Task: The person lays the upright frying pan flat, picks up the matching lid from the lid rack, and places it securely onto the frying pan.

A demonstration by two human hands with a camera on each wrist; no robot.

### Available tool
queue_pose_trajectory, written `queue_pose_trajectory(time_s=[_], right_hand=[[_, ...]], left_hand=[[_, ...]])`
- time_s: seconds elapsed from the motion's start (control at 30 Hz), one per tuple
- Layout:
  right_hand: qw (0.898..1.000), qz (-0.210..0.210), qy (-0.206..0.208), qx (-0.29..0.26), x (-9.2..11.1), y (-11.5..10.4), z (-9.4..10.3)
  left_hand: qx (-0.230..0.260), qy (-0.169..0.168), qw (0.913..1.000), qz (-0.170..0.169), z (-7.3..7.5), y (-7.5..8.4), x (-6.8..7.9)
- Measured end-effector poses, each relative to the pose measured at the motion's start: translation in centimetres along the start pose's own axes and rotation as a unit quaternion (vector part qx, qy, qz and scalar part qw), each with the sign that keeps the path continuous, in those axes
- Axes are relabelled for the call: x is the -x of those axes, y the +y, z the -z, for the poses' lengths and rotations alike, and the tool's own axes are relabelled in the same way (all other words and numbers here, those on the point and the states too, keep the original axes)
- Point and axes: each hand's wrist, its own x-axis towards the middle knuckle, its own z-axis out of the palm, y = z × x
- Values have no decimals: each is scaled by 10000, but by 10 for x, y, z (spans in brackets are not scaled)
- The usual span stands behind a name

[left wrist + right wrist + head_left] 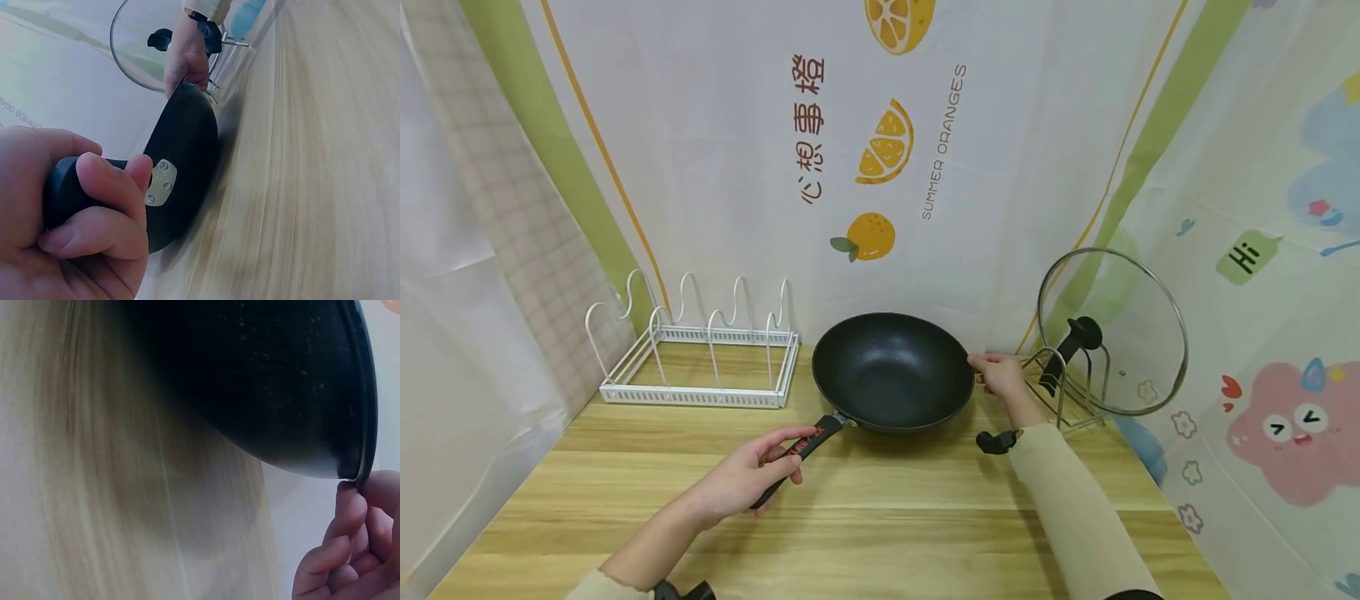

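Observation:
A black wok point(891, 371) with a long black handle is over the table, its inside facing up toward the head camera. My left hand point(752, 471) grips the handle, and in the left wrist view the fingers of that hand point(94, 212) curl round it beside a riveted metal bracket point(162, 182). At the far right side of the rim, my right hand point(1002, 377) pinches the edge between thumb and fingers. The right wrist view shows those fingertips point(351, 503) right at the rim, with the dark outer wall of the wok point(269, 381) above the wood.
A white wire rack point(700, 398) with upright loops stands at the back left. On the right, a glass lid point(1120, 333) with a black knob leans in a metal wire stand point(1060, 392). A printed cloth point(737, 208) hangs behind the wooden table point(880, 533).

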Motion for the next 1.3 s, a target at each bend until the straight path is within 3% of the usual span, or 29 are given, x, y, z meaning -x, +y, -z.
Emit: queue_pose_trajectory(time_s=[0.43,0.67,1.3], right_hand=[[9997,22,-200,-129,12,-1,5],[9981,-292,-253,-486,15,1,7],[9976,-324,-426,-446,25,6,11]], left_hand=[[-142,87,9998,98,10,1,-2],[-137,52,9998,148,18,1,-3],[-138,-84,9998,-107,37,-2,-10]])
